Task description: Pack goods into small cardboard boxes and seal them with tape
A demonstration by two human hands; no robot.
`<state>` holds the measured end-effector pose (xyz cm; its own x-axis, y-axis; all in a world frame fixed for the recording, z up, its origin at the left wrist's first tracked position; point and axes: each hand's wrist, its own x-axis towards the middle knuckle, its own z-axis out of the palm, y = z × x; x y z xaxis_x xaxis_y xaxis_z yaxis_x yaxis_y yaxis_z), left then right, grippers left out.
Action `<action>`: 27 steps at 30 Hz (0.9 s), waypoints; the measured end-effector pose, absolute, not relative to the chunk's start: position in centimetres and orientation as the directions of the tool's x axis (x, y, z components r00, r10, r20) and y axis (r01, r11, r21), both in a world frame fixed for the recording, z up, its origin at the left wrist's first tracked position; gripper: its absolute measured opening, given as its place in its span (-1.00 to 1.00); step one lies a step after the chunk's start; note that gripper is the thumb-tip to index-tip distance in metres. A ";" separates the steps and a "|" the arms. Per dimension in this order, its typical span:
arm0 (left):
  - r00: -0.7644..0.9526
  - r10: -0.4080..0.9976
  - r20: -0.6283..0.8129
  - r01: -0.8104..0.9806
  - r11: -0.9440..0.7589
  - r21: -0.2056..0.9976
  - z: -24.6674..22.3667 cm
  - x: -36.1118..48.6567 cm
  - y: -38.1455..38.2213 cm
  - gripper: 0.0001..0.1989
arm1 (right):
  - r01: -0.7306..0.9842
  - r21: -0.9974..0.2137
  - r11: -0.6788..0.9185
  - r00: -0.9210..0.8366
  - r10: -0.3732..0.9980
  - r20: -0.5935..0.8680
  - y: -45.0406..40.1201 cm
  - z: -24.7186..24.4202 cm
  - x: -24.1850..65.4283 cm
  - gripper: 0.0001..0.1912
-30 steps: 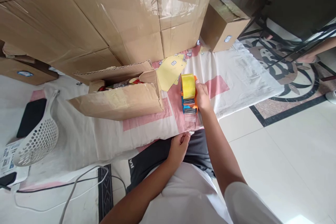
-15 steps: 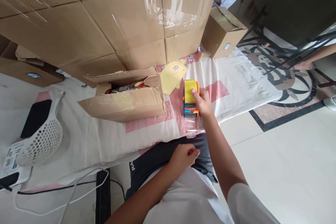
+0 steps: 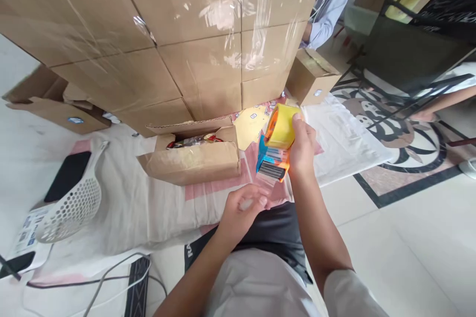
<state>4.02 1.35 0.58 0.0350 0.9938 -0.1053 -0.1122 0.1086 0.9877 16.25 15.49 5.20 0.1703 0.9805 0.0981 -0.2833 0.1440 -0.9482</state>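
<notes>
My right hand [image 3: 303, 148] grips a tape dispenser [image 3: 273, 162] with a blue and orange frame, raised over the front of the bench. Its roll of yellowish packing tape [image 3: 282, 125] sits at the top. A clear strip of tape hangs from the lower end towards my left hand [image 3: 243, 208]. The thumb and fingertips of that hand are pinched together at the strip's loose end. Left of the dispenser stands an open cardboard box [image 3: 193, 166], its long flaps up, with shiny wrapped items [image 3: 197, 141] partly visible inside.
Stacked, taped cartons [image 3: 208, 69] form a wall behind. A white perforated scoop [image 3: 74, 208] and a black phone [image 3: 67, 176] lie at left. Yellow paper [image 3: 247, 129] lies beside the open box. A small carton [image 3: 312, 77] stands at the back right, near another person's sleeve [image 3: 330, 15].
My left hand has moved up from my lap to the tape's loose end. My right hand has lifted and tilted the dispenser. The view has shifted slightly.
</notes>
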 end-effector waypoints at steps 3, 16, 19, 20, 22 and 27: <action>0.046 0.993 -0.106 -0.111 0.110 0.988 1.4 3.2 1.7 -0.68 | -0.277 -0.955 0.106 0.102 0.992 0.081 14.8 5.5 15.8 -0.53; -0.046 0.993 -0.105 -0.163 0.096 0.982 0.9 3.3 0.0 -0.63 | -0.331 -0.918 0.217 0.214 0.965 0.151 14.7 3.5 16.0 -0.39; -0.069 0.992 -0.105 -0.163 0.093 0.982 1.6 3.3 -0.9 -0.63 | -0.345 -0.909 0.233 0.281 0.950 0.137 14.9 3.2 16.0 -0.42; -0.072 0.992 -0.108 -0.162 0.095 0.982 1.7 3.3 -1.1 -0.63 | -0.367 -0.903 0.224 0.295 0.949 0.116 14.9 3.1 15.9 -0.43; -0.074 0.989 -0.124 -0.159 0.111 0.981 1.7 3.4 -1.4 -0.64 | -0.432 -0.881 0.191 0.305 0.951 0.057 14.8 3.0 15.5 -0.45; -0.123 0.983 -0.136 -0.110 0.123 0.986 0.0 3.7 -1.5 -0.64 | -0.589 -0.808 0.022 0.217 0.967 -0.132 13.7 3.9 14.6 -0.47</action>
<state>3.67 -1.46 0.03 -0.1234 0.9829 -0.1365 -0.1097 0.1232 0.9863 14.58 13.71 3.90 0.2167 0.9673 -0.1317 -0.5887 0.0218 -0.8081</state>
